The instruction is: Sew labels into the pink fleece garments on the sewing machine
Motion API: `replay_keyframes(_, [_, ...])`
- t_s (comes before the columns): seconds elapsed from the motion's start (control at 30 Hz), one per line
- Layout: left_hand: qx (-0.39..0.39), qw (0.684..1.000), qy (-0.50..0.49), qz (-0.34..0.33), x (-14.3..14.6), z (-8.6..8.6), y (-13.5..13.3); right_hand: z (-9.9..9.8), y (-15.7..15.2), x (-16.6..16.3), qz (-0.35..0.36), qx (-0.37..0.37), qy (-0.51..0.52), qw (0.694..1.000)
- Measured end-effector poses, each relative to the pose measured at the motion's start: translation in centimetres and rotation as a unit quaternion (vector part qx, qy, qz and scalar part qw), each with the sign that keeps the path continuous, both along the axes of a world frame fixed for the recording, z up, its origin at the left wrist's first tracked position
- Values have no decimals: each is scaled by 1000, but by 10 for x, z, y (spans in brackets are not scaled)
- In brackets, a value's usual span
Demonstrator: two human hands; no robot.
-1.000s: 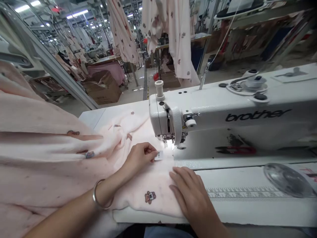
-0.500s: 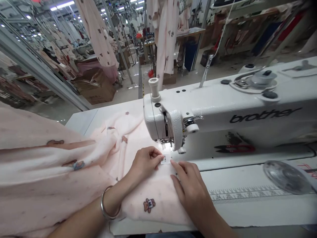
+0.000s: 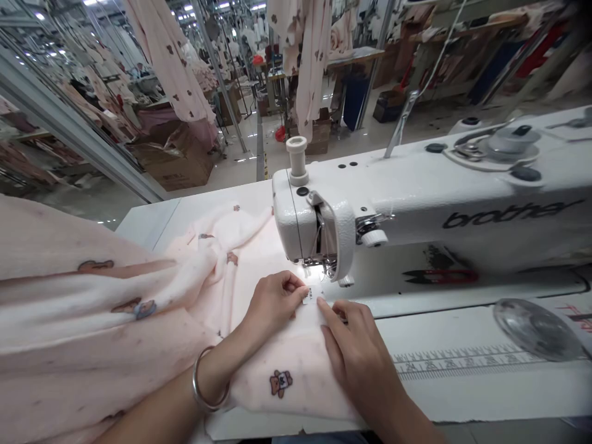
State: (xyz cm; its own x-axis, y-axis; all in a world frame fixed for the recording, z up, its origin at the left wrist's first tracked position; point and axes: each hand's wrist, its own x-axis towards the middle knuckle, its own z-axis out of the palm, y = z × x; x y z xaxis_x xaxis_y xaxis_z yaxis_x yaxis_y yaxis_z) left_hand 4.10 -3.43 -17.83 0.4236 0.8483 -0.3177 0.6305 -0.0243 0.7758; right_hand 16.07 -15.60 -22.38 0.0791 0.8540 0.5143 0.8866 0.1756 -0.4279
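A small white label (image 3: pixel 313 295) with dark print lies on pale pink plush fabric (image 3: pixel 296 345), just in front of the presser foot of the white sewing machine (image 3: pixel 314 222). My left hand (image 3: pixel 276 299) pinches the label's left edge between thumb and forefinger. On the other side, my right hand (image 3: pixel 356 339) rests on the fabric, thumb and index finger apart, the index tip at the label's right edge. The lamp glare hides the needle point and presser foot in part. A bear motif (image 3: pixel 280 383) shows on the fabric near the table's front edge.
Bunched pink fabric (image 3: pixel 92 308) fills the left side. Red-handled thread snips (image 3: pixel 439 277) lie under the machine arm. A clear round plastic piece (image 3: pixel 536 328) sits at right, beyond a printed ruler scale (image 3: pixel 457 364). A cardboard box (image 3: pixel 171 157) stands behind the table.
The view has shifted, so the machine appears slightly further right. Both hands keep nearly the same pose, and the label sits a little closer to the machine head.
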Motion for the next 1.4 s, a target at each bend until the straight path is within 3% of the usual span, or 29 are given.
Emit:
replay_keyframes(1.0, [-36, 999, 3, -21, 1, 0, 5, 0, 1, -1, -3, 1, -15, 1000])
replay_keyframes(1.07, [11, 999, 25, -39, 1, 2, 3, 1, 2, -1, 2, 1, -21, 1000])
replay_keyframes(1.17, [161, 977, 96, -98, -5, 11, -5, 1, 2, 1, 11, -12, -32, 999])
replay_keyframes(1.27, [294, 923, 154, -197, -20, 24, -17, 1, 1, 2, 16, -30, -44, 998])
replay_keyframes(1.4, [398, 835, 124, -359, -40, 25, -28, 1, 2, 2, 13, -30, -59, 998])
